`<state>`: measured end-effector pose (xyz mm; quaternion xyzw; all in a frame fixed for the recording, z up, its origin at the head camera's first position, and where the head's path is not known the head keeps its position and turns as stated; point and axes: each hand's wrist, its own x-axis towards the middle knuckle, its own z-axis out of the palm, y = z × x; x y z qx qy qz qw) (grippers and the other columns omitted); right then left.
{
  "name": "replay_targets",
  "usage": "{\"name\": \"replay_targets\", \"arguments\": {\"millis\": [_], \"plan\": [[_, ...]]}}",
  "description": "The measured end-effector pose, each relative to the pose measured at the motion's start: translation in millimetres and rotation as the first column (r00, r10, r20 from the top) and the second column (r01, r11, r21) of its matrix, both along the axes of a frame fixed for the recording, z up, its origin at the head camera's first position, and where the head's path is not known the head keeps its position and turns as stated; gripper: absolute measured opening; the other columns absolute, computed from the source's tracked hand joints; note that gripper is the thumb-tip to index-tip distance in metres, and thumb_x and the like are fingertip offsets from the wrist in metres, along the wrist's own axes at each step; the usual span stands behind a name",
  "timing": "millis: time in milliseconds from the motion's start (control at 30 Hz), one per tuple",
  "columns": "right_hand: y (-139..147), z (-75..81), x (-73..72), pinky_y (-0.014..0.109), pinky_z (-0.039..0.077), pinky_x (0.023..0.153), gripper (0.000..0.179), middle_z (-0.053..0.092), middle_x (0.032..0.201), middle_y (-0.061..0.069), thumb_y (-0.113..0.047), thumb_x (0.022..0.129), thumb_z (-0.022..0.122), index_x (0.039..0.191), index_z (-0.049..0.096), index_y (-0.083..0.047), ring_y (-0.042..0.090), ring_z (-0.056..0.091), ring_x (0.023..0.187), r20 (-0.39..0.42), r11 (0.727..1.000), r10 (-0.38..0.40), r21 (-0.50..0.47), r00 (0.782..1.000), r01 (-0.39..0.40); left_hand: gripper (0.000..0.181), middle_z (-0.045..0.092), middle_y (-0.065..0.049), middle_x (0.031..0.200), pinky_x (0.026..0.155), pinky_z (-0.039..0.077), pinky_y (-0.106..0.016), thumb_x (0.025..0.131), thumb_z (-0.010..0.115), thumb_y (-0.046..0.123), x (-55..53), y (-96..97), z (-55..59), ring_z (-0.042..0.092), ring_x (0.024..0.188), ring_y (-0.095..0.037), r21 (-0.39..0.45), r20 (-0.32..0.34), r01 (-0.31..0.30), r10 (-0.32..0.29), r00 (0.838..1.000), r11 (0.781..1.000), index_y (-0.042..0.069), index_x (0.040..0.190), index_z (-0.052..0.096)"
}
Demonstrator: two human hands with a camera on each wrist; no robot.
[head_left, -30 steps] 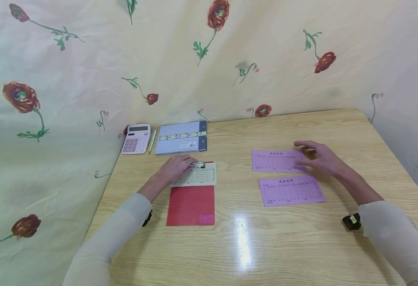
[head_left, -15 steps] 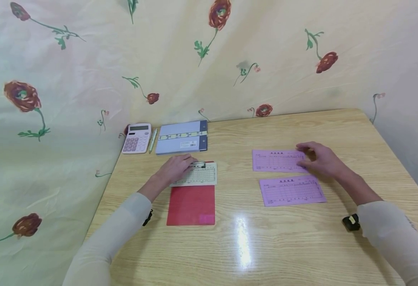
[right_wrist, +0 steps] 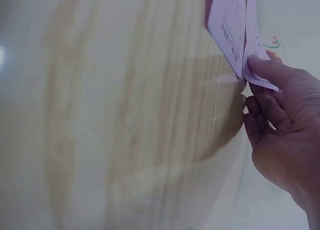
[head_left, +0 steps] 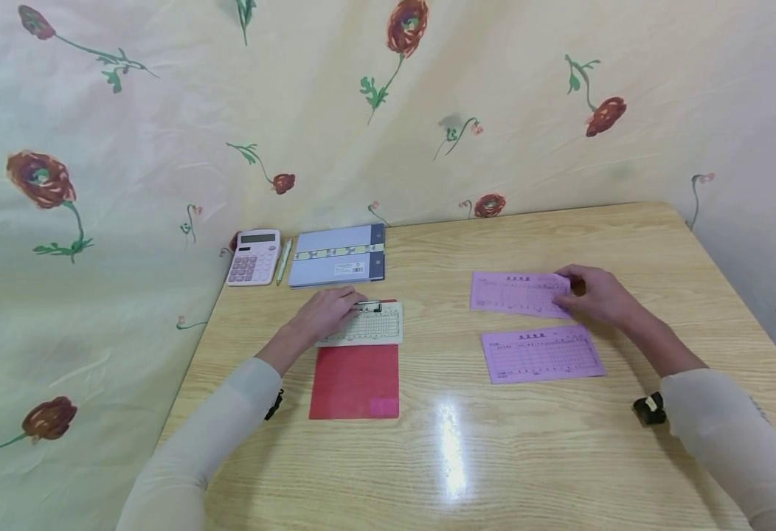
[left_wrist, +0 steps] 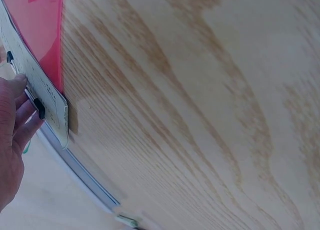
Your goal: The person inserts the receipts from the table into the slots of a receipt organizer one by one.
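My left hand (head_left: 326, 316) grips the metal clip (left_wrist: 32, 97) of a red clipboard (head_left: 355, 383), thumb on one side and fingers on the other in the left wrist view. Under the clip lies a white printed form (head_left: 383, 324). To the right, my right hand (head_left: 602, 295) pinches the right end of a purple printed slip (head_left: 514, 293) between thumb and fingers. That slip is slightly lifted and bent in the right wrist view, where the thumb presses on its end (right_wrist: 257, 72). A second purple slip (head_left: 541, 355) lies flat just nearer to me.
At the back left of the wooden table (head_left: 527, 457) lie a pink calculator (head_left: 254, 258), a pen (head_left: 284, 262) and a blue notebook (head_left: 336, 256). A flower-patterned cloth (head_left: 335, 96) hangs behind the table and along its left side.
My right hand has closed its thumb and fingers on the far purple slip, which has shifted slightly away from me. My left hand stays on the clip.
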<state>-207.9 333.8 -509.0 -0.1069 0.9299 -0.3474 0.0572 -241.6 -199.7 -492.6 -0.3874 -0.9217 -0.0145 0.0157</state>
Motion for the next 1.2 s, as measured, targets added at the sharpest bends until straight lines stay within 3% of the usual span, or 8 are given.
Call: {"name": "replay_targets", "arguments": {"millis": [233, 533, 800, 1200], "plan": [[-1.3, -1.6, -0.6, 0.030, 0.046, 0.073, 0.029, 0.068, 0.107, 0.017, -0.020, 0.106, 0.069, 0.123, 0.070, 0.003, 0.031, 0.057, 0.093, -0.047, 0.999, -0.041, 0.013, 0.998, 0.042, 0.031, 0.072, -0.007, 0.120, 0.085, 0.062, -0.034, 0.106, 0.069, 0.017, -1.6, -0.1, -1.8, 0.072, 0.098, -0.019, 0.012, -0.010, 0.015, -0.015, 1.000, 1.000, 0.006, 0.135, 0.071], [-2.8, 2.3, -2.0, 0.028, 0.043, 0.058, 0.027, 0.068, 0.090, 0.013, -0.018, 0.109, 0.064, 0.115, 0.073, 0.006, 0.026, 0.056, 0.077, -0.093, 0.997, -0.078, 0.000, 0.993, 0.078, 0.031, 0.072, -0.007, 0.120, 0.085, 0.061, -0.033, 0.106, 0.069, 0.017, -1.9, -0.4, -1.9, 0.071, 0.096, -0.017, 0.011, -0.004, 0.008, -0.008, 1.000, 1.000, 0.007, 0.135, 0.071], [-3.1, 5.5, -4.3, 0.027, 0.044, 0.055, 0.030, 0.073, 0.090, 0.015, -0.020, 0.107, 0.068, 0.117, 0.075, 0.008, 0.024, 0.057, 0.074, -0.091, 0.989, -0.150, -0.032, 0.985, 0.147, 0.032, 0.071, -0.007, 0.124, 0.087, 0.061, -0.034, 0.106, 0.069, 0.017, -0.5, 0.2, -0.9, 0.070, 0.096, -0.017, 0.010, 0.004, -0.003, 0.003, 1.000, 1.000, 0.007, 0.136, 0.070], [-8.1, 27.0, -15.2, 0.027, 0.044, 0.057, 0.033, 0.077, 0.103, 0.021, -0.026, 0.102, 0.076, 0.115, 0.079, 0.004, 0.028, 0.060, 0.082, -0.114, 0.980, -0.188, -0.088, 0.976, 0.178, 0.031, 0.071, -0.008, 0.121, 0.082, 0.061, -0.032, 0.106, 0.069, 0.016, 0.0, 0.9, 1.6, 0.067, 0.090, -0.016, 0.011, 0.000, -0.002, 0.002, 1.000, 1.000, 0.006, 0.135, 0.071]]}}
